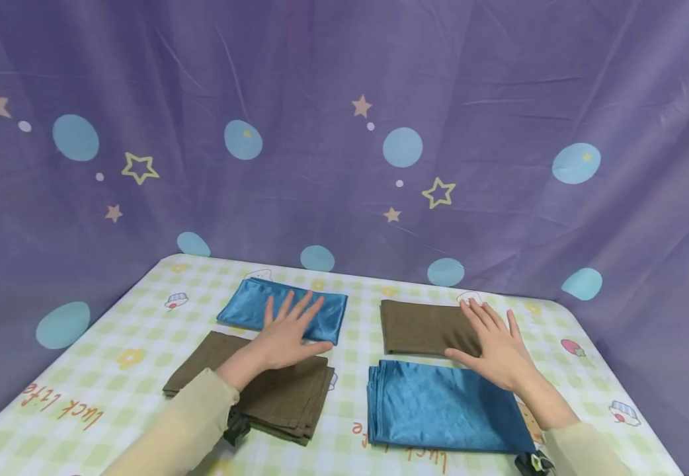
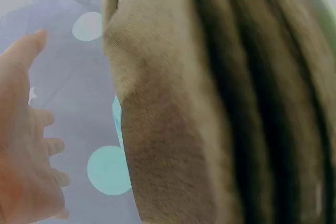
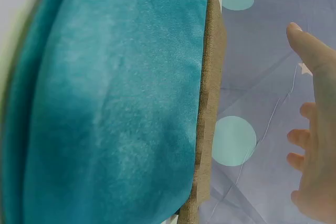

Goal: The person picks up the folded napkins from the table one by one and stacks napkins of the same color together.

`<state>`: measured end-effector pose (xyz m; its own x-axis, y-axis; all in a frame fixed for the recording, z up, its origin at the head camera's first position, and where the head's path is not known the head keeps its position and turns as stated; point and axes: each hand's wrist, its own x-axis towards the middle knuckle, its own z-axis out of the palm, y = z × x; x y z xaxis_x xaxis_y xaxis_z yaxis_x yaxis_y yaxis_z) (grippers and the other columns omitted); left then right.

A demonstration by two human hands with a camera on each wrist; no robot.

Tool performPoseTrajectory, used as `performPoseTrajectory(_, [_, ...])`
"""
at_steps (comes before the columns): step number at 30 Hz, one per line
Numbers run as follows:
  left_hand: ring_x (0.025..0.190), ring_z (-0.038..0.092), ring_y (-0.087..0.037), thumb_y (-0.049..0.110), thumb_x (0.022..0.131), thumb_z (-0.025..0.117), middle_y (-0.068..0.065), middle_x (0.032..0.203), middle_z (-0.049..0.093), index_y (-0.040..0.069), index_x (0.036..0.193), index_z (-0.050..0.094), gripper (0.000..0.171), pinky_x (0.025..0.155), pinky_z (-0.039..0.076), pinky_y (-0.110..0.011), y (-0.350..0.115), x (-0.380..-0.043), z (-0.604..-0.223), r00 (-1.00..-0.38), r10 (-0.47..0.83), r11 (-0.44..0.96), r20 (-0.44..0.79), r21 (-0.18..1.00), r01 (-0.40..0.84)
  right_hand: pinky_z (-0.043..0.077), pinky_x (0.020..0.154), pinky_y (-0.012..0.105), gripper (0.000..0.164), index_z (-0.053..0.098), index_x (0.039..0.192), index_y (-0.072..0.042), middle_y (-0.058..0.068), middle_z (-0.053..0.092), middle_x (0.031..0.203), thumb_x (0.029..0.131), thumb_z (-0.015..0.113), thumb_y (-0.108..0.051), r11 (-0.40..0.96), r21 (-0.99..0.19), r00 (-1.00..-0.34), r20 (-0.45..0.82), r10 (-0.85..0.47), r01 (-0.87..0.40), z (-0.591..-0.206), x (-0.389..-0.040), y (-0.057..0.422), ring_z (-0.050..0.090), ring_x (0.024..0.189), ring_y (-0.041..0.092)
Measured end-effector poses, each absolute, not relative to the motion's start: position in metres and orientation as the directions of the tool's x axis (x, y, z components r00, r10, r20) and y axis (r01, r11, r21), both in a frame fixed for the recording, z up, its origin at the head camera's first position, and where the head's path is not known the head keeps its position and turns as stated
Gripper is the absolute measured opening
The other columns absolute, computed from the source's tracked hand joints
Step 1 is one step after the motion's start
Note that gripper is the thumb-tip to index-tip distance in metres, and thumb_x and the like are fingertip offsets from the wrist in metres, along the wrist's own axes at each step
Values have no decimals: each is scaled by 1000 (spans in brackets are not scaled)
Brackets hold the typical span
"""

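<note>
My left hand (image 1: 285,338), fingers spread and straight, hovers over the near-left folded brown cloth (image 1: 285,396) and reaches toward the far-left folded blue satin cloth (image 1: 243,304). On the other side, my right hand (image 1: 499,350) is spread too, above the far-right folded brown cloth (image 1: 416,327) and the back edge of the near-right folded blue satin cloth (image 1: 440,406). Both wrist views show a gap between the hand and the cloth beneath. Neither hand holds anything. The left wrist view has brown layers (image 2: 157,103) up close; the right one has blue fabric (image 3: 121,98).
A green-and-white checked tablecloth (image 1: 124,330) with printed flowers and lettering covers the table. Behind it hangs a purple curtain (image 1: 321,198) with blue dots and stars. Each wrist carries a small dark device, one of them a black mount (image 1: 237,426) at the left cuff.
</note>
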<state>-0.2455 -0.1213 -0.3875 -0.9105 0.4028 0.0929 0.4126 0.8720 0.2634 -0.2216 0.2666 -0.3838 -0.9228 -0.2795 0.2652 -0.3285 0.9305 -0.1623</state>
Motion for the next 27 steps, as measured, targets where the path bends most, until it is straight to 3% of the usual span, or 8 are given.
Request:
performPoseTrajectory(8, [139, 2, -34, 56, 86, 49, -6, 152, 13, 18, 146, 17, 79, 105, -3, -61, -113, -237, -387, -891, 448, 822, 78, 357, 445, 11, 103, 61, 86, 22, 145, -23, 12, 30, 145, 77, 57, -62, 913, -184, -907, 293, -302, -364, -390, -216, 272, 29, 130, 38])
performPoseTrajectory(14, [136, 17, -36, 44, 88, 54, -14, 146, 28, 10, 143, 29, 69, 107, 12, -58, -106, -233, -390, -878, 471, 785, 88, 412, 463, 24, 97, 61, 79, 30, 143, -17, 17, 44, 134, 80, 60, -53, 918, -198, -915, 289, -281, -345, -390, -210, 276, 43, 119, 38])
performPoseTrajectory(19, [129, 34, -36, 32, 89, 57, -16, 137, 41, 3, 136, 40, 58, 102, 29, -53, -97, -229, -391, -869, 486, 751, 91, 466, 468, 39, 83, 59, 73, 38, 138, -12, 21, 50, 127, 81, 62, -49, 925, -216, -929, 275, -248, -311, -389, -205, 278, 50, 109, 42])
performPoseTrajectory(27, [115, 49, -28, 28, 89, 57, -13, 125, 51, 4, 128, 49, 46, 90, 44, -43, -81, -224, -392, -868, 489, 732, 92, 498, 465, 48, 71, 51, 61, 52, 126, -6, 16, 57, 119, 80, 64, -45, 932, -289, -964, 213, -162, -220, -394, -200, 285, 58, 98, 33])
